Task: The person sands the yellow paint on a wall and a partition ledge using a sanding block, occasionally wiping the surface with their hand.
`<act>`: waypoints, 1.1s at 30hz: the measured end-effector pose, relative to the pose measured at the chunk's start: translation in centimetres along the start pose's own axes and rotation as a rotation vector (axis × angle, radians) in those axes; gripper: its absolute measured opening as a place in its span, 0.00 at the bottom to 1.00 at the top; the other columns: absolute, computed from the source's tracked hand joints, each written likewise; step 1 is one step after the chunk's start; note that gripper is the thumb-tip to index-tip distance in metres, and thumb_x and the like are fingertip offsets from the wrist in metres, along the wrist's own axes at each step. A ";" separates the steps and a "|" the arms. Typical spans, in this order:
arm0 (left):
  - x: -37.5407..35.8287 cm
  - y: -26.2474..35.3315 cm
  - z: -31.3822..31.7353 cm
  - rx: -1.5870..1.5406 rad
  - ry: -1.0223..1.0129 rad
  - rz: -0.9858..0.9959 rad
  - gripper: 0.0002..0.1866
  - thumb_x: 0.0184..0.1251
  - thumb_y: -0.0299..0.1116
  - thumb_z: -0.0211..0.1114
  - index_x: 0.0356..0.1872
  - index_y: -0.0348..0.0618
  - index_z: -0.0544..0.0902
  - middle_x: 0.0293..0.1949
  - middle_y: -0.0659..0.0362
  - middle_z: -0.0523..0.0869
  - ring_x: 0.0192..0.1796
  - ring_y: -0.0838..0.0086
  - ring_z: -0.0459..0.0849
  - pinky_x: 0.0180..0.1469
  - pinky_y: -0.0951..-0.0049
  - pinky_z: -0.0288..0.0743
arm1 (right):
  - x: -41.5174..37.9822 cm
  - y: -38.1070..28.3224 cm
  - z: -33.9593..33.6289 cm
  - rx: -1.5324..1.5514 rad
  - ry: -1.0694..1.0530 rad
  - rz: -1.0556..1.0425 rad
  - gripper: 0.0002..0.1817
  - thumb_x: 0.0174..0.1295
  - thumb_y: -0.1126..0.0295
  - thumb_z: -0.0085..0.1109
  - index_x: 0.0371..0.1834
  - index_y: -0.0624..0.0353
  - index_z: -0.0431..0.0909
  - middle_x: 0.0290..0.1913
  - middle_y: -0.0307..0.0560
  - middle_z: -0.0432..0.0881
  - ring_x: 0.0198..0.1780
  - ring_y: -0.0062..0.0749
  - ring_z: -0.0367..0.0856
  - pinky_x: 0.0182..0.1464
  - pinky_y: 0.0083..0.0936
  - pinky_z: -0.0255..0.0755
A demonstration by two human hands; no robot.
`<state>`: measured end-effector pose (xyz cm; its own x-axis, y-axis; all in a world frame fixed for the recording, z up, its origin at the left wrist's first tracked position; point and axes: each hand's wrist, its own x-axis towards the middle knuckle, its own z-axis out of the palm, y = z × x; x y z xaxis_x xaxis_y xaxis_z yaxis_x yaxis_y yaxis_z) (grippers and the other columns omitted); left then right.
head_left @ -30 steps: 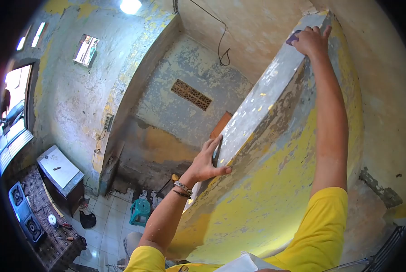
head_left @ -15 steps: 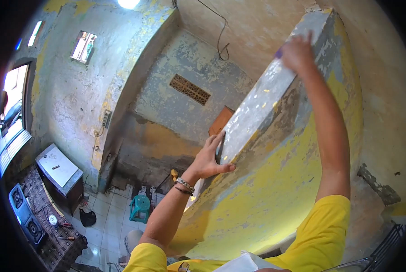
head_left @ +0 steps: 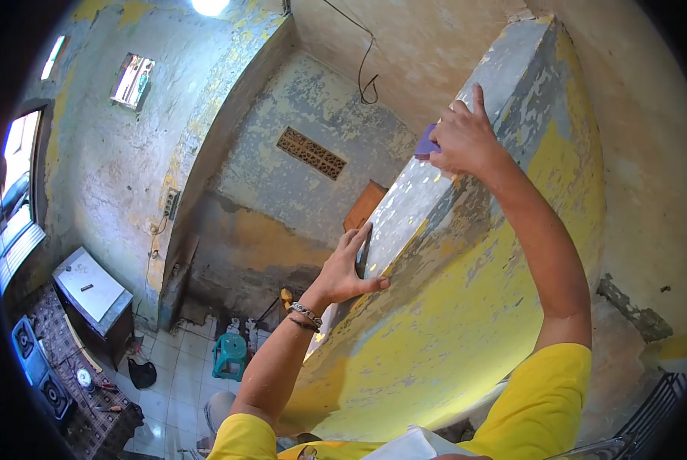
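A purple sanding pad (head_left: 425,143) is pressed on the upper part of the wall's long narrow edge, with my right hand (head_left: 470,138) closed on it and the index finger raised. Lower on the same edge, my left hand (head_left: 347,268) rests across it with fingers and thumb spread to either side. Beside the left palm a narrow dark strip (head_left: 363,249) shows against the wall. The grey wall edge (head_left: 412,195) is speckled with white and yellow paint chips. Flaking yellow paint (head_left: 435,330) covers the wall's near face.
Below on the left, a white-topped cabinet (head_left: 90,284) stands by a table with a blue gas stove (head_left: 41,368). A green plastic stool (head_left: 230,356) and a black bag (head_left: 142,373) are on the tiled floor. A loose cable (head_left: 369,77) hangs from above.
My right hand has slid down along the wall edge with the purple sanding pad, toward my left hand. The left hand keeps its place on the edge; the view has shifted slightly.
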<state>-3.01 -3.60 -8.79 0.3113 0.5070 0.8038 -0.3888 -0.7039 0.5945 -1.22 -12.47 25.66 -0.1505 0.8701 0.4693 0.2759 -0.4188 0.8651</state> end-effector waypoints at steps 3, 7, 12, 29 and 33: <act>-0.1 -0.1 -0.2 0.009 -0.005 -0.005 0.70 0.41 0.75 0.71 0.81 0.36 0.55 0.76 0.37 0.59 0.79 0.44 0.57 0.78 0.51 0.55 | 3.1 5.0 0.1 -0.127 0.095 0.189 0.22 0.59 0.37 0.64 0.47 0.36 0.91 0.59 0.43 0.84 0.70 0.46 0.72 0.75 0.80 0.25; 0.3 -0.1 -0.2 0.043 0.022 0.014 0.71 0.40 0.76 0.70 0.81 0.37 0.55 0.75 0.38 0.60 0.77 0.44 0.61 0.76 0.50 0.60 | 3.1 14.4 -3.5 -0.033 0.531 0.536 0.26 0.61 0.37 0.62 0.50 0.42 0.89 0.64 0.47 0.82 0.73 0.43 0.70 0.76 0.79 0.30; 0.1 -0.2 -0.1 0.044 0.013 0.016 0.71 0.39 0.77 0.70 0.81 0.38 0.55 0.75 0.39 0.61 0.77 0.43 0.63 0.75 0.49 0.62 | 0.1 6.7 -1.6 -0.106 0.287 0.269 0.24 0.63 0.39 0.62 0.51 0.42 0.89 0.62 0.44 0.83 0.71 0.43 0.71 0.76 0.78 0.31; -0.1 0.5 -0.3 -0.004 -0.017 -0.035 0.72 0.38 0.77 0.71 0.81 0.37 0.55 0.76 0.36 0.58 0.79 0.42 0.58 0.78 0.49 0.56 | 4.3 12.7 -3.0 0.007 0.328 0.533 0.23 0.61 0.40 0.65 0.52 0.39 0.88 0.58 0.40 0.86 0.70 0.40 0.74 0.75 0.80 0.30; -0.2 0.6 -0.3 0.003 -0.017 -0.048 0.72 0.38 0.77 0.71 0.81 0.37 0.55 0.75 0.36 0.59 0.78 0.42 0.59 0.77 0.49 0.57 | 7.6 16.6 -1.6 -0.218 0.526 0.580 0.22 0.60 0.41 0.65 0.49 0.41 0.90 0.54 0.42 0.88 0.66 0.43 0.77 0.72 0.82 0.39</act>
<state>-3.59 -3.96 -8.53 0.3443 0.5317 0.7738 -0.3707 -0.6803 0.6323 0.75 -13.22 43.88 -0.4822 0.2859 0.8281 0.2638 -0.8540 0.4485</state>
